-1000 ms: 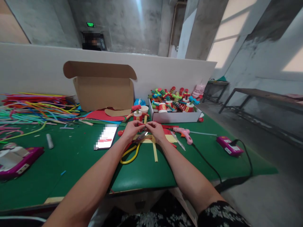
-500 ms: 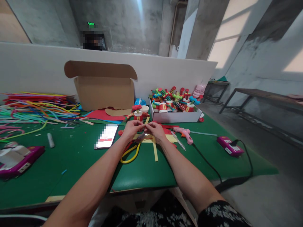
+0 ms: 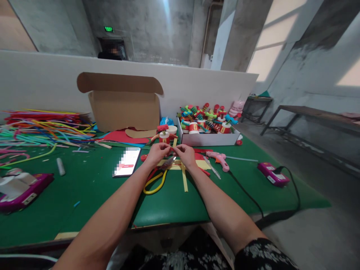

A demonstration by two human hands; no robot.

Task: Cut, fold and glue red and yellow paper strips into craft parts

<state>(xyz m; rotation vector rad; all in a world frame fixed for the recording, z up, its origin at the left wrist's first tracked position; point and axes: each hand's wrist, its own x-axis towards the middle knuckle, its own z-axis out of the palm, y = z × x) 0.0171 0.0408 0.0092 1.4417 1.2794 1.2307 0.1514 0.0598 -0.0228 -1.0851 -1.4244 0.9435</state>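
My left hand [image 3: 158, 153] and my right hand [image 3: 185, 153] meet fingertip to fingertip above the green table [image 3: 157, 210]. Both are closed in a pinch. Between them a narrow yellow strip [image 3: 174, 143] sticks up, with a small red bit beside it at the left fingertips. Just beneath lie scissors with yellow and red handles [image 3: 155, 192], on yellow and red sheets. Another yellow strip [image 3: 184, 178] points toward the table's front edge. Behind my left hand stands a red and white cup figure [image 3: 164, 137] with coiled arms.
A white box [image 3: 210, 140] of colorful figures stands behind on the right. A pink glue gun [image 3: 221, 159], a pen [image 3: 212, 167] and a purple power strip [image 3: 272, 174] lie right; a phone [image 3: 128, 162] and pipe cleaners [image 3: 47, 125] left. An open cardboard box [image 3: 125, 110] stands behind.
My fingertips have shifted slightly, and a bit of red now shows between them. The yellow strip still stands between my hands.
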